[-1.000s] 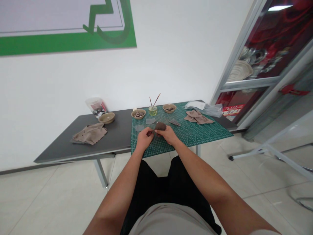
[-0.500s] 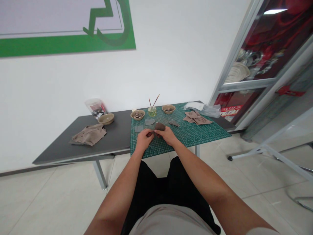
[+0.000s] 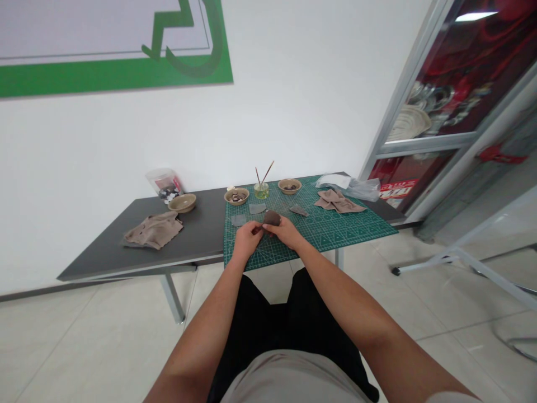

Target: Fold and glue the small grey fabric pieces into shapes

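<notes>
Over the green cutting mat (image 3: 335, 230), my right hand (image 3: 287, 232) is closed round a dark brown, rounded, cup-like piece (image 3: 272, 218). Its exact kind is too small to make out. My left hand (image 3: 249, 238) meets it from the left, fingertips pinched together at the piece's lower left edge. Whatever lies between those fingertips is hidden. Just beyond the hands, two thin grey sheets (image 3: 257, 209) lie flat on the mat, and a grey crumpled scrap (image 3: 298, 211) rests to the right.
Behind stand a bowl of small pieces (image 3: 236, 196), a glass jar (image 3: 261, 191) holding two brushes, and another bowl (image 3: 289, 187). A brown cloth (image 3: 339, 201) and plastic bag (image 3: 363, 189) lie right. Leftward are another cloth (image 3: 154, 231), a bowl (image 3: 182, 204) and a clear tub (image 3: 163, 184).
The brown piece has turned slightly in my right hand, so its outline looks rounder. Both hands stay in nearly the same place, fingertips still together.
</notes>
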The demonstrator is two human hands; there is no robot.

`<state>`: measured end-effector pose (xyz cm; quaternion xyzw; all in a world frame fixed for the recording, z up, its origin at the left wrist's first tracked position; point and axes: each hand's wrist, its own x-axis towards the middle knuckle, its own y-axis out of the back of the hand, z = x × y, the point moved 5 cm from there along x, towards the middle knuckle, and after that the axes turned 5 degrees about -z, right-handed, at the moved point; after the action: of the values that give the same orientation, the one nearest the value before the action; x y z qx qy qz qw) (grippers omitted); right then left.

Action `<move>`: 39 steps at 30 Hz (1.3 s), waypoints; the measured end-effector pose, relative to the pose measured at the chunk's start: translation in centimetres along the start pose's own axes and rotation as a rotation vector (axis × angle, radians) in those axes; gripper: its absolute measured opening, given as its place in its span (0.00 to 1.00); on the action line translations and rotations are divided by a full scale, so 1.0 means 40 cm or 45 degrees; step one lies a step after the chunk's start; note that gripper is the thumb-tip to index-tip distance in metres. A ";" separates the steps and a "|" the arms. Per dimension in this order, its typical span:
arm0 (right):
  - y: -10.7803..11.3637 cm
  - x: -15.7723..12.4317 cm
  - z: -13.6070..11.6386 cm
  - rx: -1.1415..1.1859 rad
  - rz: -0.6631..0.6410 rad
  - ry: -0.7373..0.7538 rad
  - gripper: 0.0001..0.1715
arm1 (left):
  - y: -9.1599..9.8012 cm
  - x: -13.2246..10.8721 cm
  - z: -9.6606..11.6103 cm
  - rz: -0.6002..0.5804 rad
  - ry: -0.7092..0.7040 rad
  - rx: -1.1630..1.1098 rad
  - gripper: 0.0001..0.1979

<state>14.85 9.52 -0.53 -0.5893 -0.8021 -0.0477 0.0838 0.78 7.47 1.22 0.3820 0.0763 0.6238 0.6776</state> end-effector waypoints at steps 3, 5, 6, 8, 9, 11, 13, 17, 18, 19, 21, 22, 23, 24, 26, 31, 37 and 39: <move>-0.001 0.001 -0.001 0.041 0.005 0.001 0.20 | 0.003 0.000 0.003 0.001 0.014 0.010 0.04; 0.000 0.001 0.000 0.068 0.006 -0.001 0.20 | 0.004 0.002 0.003 0.001 0.018 0.025 0.04; 0.000 0.001 0.001 0.073 0.001 -0.003 0.20 | 0.004 0.003 0.002 -0.001 0.018 0.032 0.04; 0.001 0.001 0.003 0.057 -0.013 -0.006 0.19 | 0.002 0.005 0.001 -0.015 0.010 0.049 0.04; 0.001 0.002 0.005 0.037 -0.022 -0.006 0.18 | 0.000 0.006 0.001 -0.026 0.005 0.059 0.05; 0.002 0.003 0.009 0.003 -0.031 -0.007 0.18 | -0.003 0.008 0.001 -0.041 -0.005 0.079 0.05; 0.003 0.004 0.013 -0.001 -0.024 -0.010 0.18 | -0.004 0.009 0.000 -0.042 -0.005 0.088 0.06; 0.005 0.002 0.012 0.083 0.017 -0.009 0.19 | -0.004 0.007 -0.004 -0.049 0.001 0.056 0.06; 0.006 0.001 0.011 0.110 0.028 -0.009 0.20 | -0.003 0.006 -0.004 -0.048 0.001 0.041 0.06; 0.006 0.001 0.010 0.132 0.036 -0.010 0.20 | -0.002 0.006 -0.005 -0.047 0.004 0.024 0.06; 0.006 0.002 0.011 0.152 0.039 -0.015 0.21 | -0.001 0.005 -0.008 -0.042 0.024 -0.009 0.05; 0.005 0.004 0.013 0.141 0.023 -0.013 0.21 | 0.000 0.004 -0.009 -0.040 0.036 -0.017 0.05; 0.004 0.006 0.015 0.115 0.000 -0.005 0.20 | 0.001 0.004 -0.009 -0.041 0.045 -0.018 0.05; 0.002 0.008 0.017 0.077 -0.024 0.009 0.20 | 0.001 0.004 -0.009 -0.042 0.051 -0.011 0.04; 0.001 0.010 0.022 0.007 -0.054 0.033 0.19 | 0.002 0.004 -0.007 -0.047 0.050 0.005 0.05; 0.005 0.005 0.016 0.072 -0.020 0.036 0.18 | 0.002 0.004 -0.008 -0.069 0.049 -0.067 0.04; 0.001 0.001 0.005 0.027 -0.038 0.066 0.19 | 0.001 0.005 -0.010 -0.043 0.032 -0.044 0.04; 0.002 0.003 0.012 -0.063 -0.005 0.067 0.20 | 0.001 0.006 -0.010 -0.051 0.020 -0.012 0.04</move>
<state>14.87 9.74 -0.99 -0.5881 -0.7994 -0.0833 0.0901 0.57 7.87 1.07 0.3723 0.0862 0.6136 0.6910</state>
